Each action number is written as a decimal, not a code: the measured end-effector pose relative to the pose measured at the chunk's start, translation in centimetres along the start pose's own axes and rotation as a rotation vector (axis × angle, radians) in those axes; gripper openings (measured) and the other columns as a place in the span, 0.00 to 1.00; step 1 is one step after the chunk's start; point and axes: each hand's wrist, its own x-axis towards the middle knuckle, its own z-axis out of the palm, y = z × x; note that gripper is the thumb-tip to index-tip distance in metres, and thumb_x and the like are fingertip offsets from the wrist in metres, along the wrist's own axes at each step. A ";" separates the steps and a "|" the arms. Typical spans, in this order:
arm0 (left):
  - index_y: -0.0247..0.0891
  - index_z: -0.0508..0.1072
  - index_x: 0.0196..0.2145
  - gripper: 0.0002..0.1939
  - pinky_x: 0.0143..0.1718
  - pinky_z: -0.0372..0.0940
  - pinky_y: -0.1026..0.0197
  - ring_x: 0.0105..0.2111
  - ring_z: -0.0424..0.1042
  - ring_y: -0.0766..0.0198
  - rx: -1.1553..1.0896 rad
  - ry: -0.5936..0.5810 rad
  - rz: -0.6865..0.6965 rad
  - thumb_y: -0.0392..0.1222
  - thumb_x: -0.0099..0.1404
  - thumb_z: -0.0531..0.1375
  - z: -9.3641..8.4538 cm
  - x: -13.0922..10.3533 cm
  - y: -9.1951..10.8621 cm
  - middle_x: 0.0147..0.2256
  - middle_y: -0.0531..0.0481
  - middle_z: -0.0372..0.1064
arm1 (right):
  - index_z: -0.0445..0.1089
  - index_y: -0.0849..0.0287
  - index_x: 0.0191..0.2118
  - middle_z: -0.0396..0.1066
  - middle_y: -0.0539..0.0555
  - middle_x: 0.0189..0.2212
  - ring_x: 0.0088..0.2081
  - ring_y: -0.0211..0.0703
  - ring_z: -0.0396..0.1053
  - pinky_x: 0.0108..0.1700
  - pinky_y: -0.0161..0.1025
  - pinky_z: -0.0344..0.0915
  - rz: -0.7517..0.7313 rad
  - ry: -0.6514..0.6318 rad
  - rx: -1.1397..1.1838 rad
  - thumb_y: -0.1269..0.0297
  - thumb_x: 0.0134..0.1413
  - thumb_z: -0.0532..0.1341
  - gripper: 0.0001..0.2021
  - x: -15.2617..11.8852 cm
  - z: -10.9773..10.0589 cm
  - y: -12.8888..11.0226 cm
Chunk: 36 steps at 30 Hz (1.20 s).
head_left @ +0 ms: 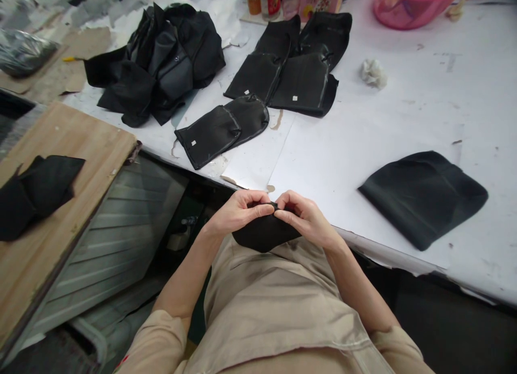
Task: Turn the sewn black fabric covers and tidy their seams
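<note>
A small black leather-like piece (264,231) hangs over my lap at the table's front edge. My left hand (244,208) pinches its upper edge between thumb and fingers. Close beside it, my right hand (301,215) grips the same edge, the two thumb tips almost touching. What lies between the fingertips is too small to make out. Just beyond my hands on the table lies a pair of stitched black pieces (210,134), one with a small white tag. To the right rests a larger folded black piece (424,196).
More stitched black pieces (302,80) lie farther back, left of a crumpled white wad (373,73). A heap of black material (161,62) sits at the back left. Bottles (270,2) and a pink basin (404,11) stand behind. A wooden board (92,142) is at left.
</note>
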 end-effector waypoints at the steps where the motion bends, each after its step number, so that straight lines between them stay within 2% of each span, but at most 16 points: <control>1: 0.35 0.65 0.25 0.19 0.24 0.47 0.65 0.24 0.51 0.70 -0.028 0.021 -0.014 0.53 0.63 0.61 -0.2 -0.2 -0.2 0.23 0.56 0.51 | 0.65 0.57 0.35 0.63 0.48 0.28 0.29 0.37 0.57 0.31 0.34 0.56 0.000 0.002 -0.024 0.57 0.60 0.62 0.10 -0.1 -0.1 0.2; 7: 0.36 0.63 0.24 0.20 0.25 0.49 0.64 0.24 0.51 0.69 -0.023 0.196 0.015 0.54 0.65 0.59 -0.5 -1.5 -1.7 0.23 0.55 0.52 | 0.66 0.58 0.28 0.65 0.47 0.25 0.29 0.36 0.60 0.32 0.33 0.56 0.019 -0.008 -0.104 0.57 0.58 0.64 0.13 -0.3 -1.0 1.0; 11: 0.37 0.61 0.24 0.19 0.26 0.51 0.63 0.25 0.52 0.68 -0.006 0.252 0.038 0.53 0.65 0.57 -0.4 -1.8 -2.0 0.24 0.54 0.52 | 0.66 0.59 0.27 0.64 0.47 0.23 0.27 0.36 0.59 0.30 0.33 0.55 0.034 0.010 -0.129 0.55 0.58 0.63 0.15 0.0 -0.9 1.1; 20: 0.38 0.61 0.26 0.18 0.27 0.51 0.63 0.24 0.52 0.68 0.123 0.231 0.060 0.51 0.70 0.52 -0.6 -2.7 -2.3 0.24 0.55 0.51 | 0.63 0.58 0.26 0.62 0.46 0.23 0.27 0.36 0.58 0.31 0.34 0.55 -0.003 -0.003 -0.148 0.56 0.62 0.60 0.15 0.4 -0.3 0.7; 24: 0.38 0.63 0.28 0.17 0.29 0.53 0.63 0.26 0.55 0.67 0.198 0.205 0.078 0.50 0.71 0.50 -0.4 -2.7 -2.2 0.25 0.55 0.53 | 0.66 0.57 0.31 0.70 0.51 0.33 0.36 0.40 0.66 0.41 0.37 0.62 -0.130 -0.078 -0.088 0.59 0.61 0.62 0.10 1.0 0.2 0.5; 27: 0.37 0.63 0.29 0.16 0.30 0.54 0.63 0.27 0.56 0.67 0.252 0.155 0.113 0.48 0.72 0.49 -0.1 -2.5 -2.0 0.26 0.55 0.54 | 0.66 0.57 0.32 0.70 0.53 0.36 0.40 0.43 0.68 0.45 0.39 0.63 -0.170 -0.063 -0.064 0.61 0.61 0.62 0.09 1.5 0.8 0.0; 32: 0.37 0.63 0.29 0.15 0.30 0.54 0.63 0.26 0.56 0.68 0.265 0.129 0.183 0.46 0.73 0.49 0.1 -2.4 -2.3 0.26 0.55 0.54 | 0.63 0.57 0.30 0.70 0.53 0.34 0.38 0.41 0.67 0.42 0.37 0.62 -0.133 -0.008 -0.055 0.64 0.63 0.59 0.09 1.5 1.3 -0.6; 36: 0.37 0.63 0.29 0.16 0.29 0.54 0.64 0.26 0.55 0.69 0.191 0.146 0.186 0.46 0.73 0.49 0.3 -2.4 -2.7 0.26 0.56 0.54 | 0.64 0.58 0.30 0.68 0.50 0.30 0.33 0.39 0.64 0.36 0.35 0.59 -0.071 -0.015 -0.101 0.62 0.62 0.60 0.10 1.4 1.2 -0.7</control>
